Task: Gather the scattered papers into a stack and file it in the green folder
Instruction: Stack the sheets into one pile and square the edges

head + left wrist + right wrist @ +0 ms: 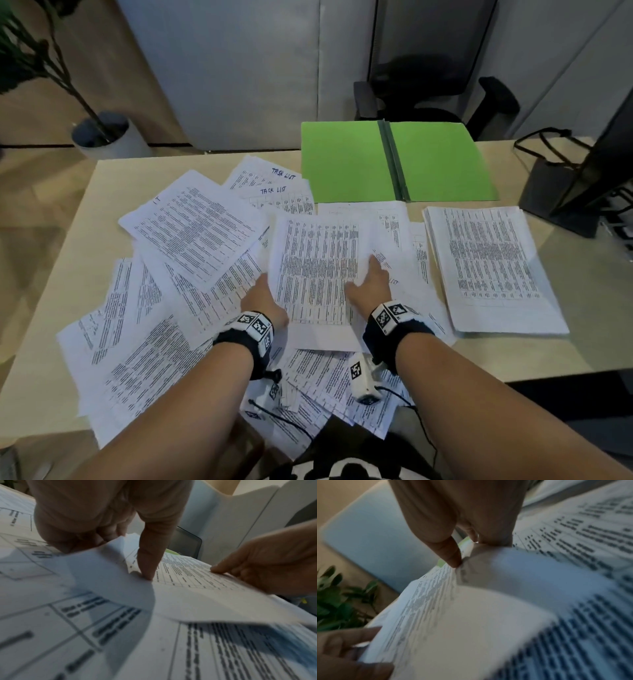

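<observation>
The green folder (346,161) lies open at the back of the table. White printed papers (191,233) are scattered over the left and middle, some overhanging the near edge. A squared stack (493,267) lies on the right. In the middle, both hands hold one printed sheet (318,260). My left hand (265,299) pinches its left edge, thumb (147,568) on top and fingers curled beneath. My right hand (371,284) pinches its right side, thumb (452,555) pressing the curled-up paper (471,615). The other hand (267,563) shows at the right of the left wrist view.
A black office chair (435,89) stands behind the table past the folder. A black monitor stand (561,192) occupies the right rear corner. A potted plant (102,137) stands on the floor at the back left. Bare tabletop (534,346) shows in front of the stack.
</observation>
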